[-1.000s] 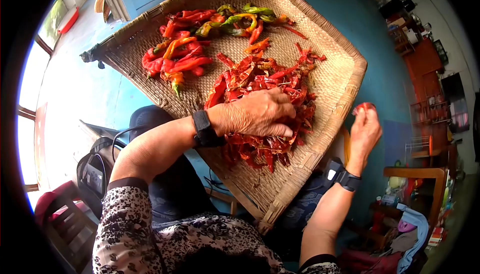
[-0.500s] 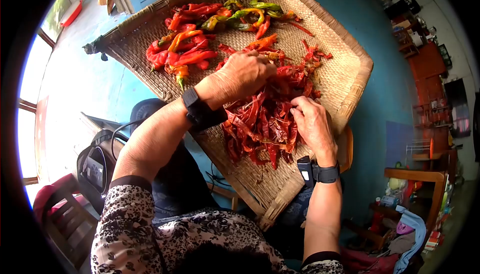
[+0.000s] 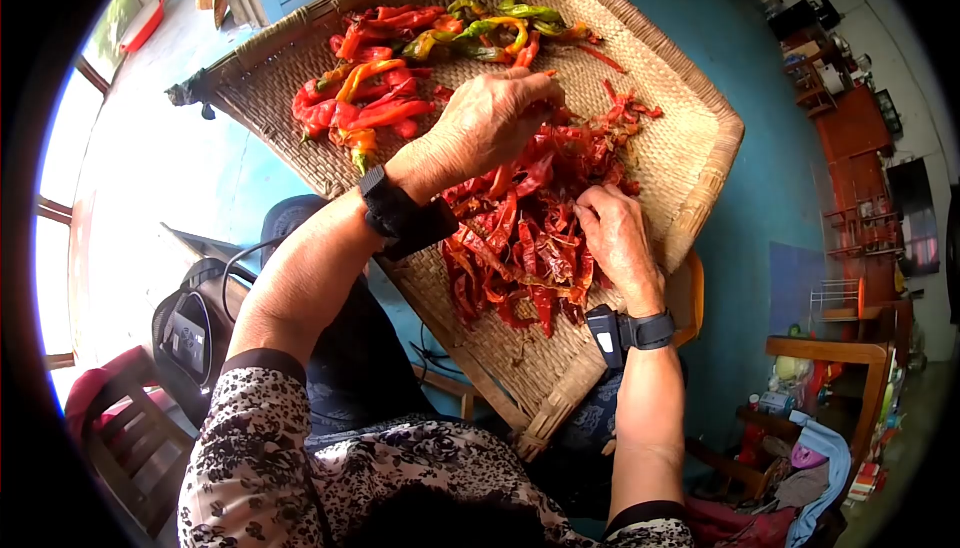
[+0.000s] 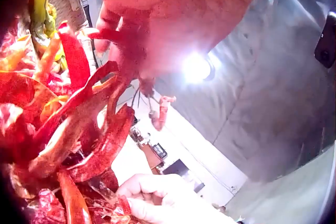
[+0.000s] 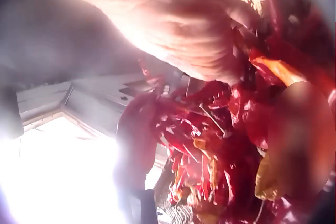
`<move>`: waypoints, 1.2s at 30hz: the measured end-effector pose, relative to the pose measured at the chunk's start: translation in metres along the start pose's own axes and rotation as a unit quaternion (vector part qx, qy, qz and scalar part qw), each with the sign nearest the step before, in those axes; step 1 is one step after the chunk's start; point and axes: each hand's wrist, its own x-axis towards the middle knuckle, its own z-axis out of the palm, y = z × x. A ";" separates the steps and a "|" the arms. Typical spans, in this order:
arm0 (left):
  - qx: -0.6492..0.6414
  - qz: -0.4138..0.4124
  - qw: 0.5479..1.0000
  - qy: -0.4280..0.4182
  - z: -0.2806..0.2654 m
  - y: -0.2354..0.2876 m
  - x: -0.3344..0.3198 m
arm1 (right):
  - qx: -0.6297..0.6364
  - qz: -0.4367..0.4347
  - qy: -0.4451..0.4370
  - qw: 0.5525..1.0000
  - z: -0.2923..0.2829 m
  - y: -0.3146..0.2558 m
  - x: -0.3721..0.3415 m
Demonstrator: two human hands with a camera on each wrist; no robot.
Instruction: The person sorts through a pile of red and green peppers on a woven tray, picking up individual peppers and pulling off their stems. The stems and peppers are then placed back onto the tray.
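A pile of dried red chili peppers (image 3: 530,238) lies on a woven tray (image 3: 690,168). My left hand (image 3: 490,123) is over the far side of this pile, with its fingers curled down. The left wrist view shows chili peppers (image 4: 113,103) at those fingertips, with thin stems dangling beside them. At the pile's right side is my right hand (image 3: 622,248). Its thumb and forefinger pinch a red chili piece (image 4: 124,205), seen in the left wrist view. In the right wrist view, that hand's fingertips are hidden among the peppers.
Fresher red peppers (image 3: 375,113) and green-yellow peppers (image 3: 500,33) lie at the tray's far left and back. A chair (image 3: 130,448) with a dark bag (image 3: 190,333) stands at left. A wooden frame with cloths (image 3: 825,468) is at right.
My right hand has come from beyond the tray's right edge to the pile. My left hand has moved from the pile's middle toward its far side and lifted a little.
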 end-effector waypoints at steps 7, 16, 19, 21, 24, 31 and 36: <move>-0.209 -0.096 0.971 -0.070 -0.008 0.009 0.001 | 0.191 -0.007 0.177 0.966 0.011 -0.009 0.009; -0.451 -0.125 0.872 -0.144 0.015 0.012 -0.006 | 0.179 0.003 0.122 0.976 0.012 -0.015 0.003; -0.473 -0.160 0.862 -0.094 0.006 0.011 -0.003 | 0.226 -0.013 0.129 0.965 0.006 -0.008 0.003; -0.483 -0.178 0.855 -0.058 0.004 0.006 -0.001 | 0.272 0.004 0.160 0.949 -0.003 -0.010 -0.004; -0.512 -0.178 0.840 -0.032 0.004 0.001 -0.001 | 0.345 0.064 0.178 0.919 -0.019 -0.006 -0.012; -0.512 -0.193 0.836 -0.039 0.008 0.002 -0.001 | 0.165 0.089 0.499 0.846 -0.070 0.049 -0.039; -0.496 -0.204 0.842 -0.061 0.006 0.004 -0.001 | -0.211 0.161 0.429 0.863 -0.082 0.095 -0.062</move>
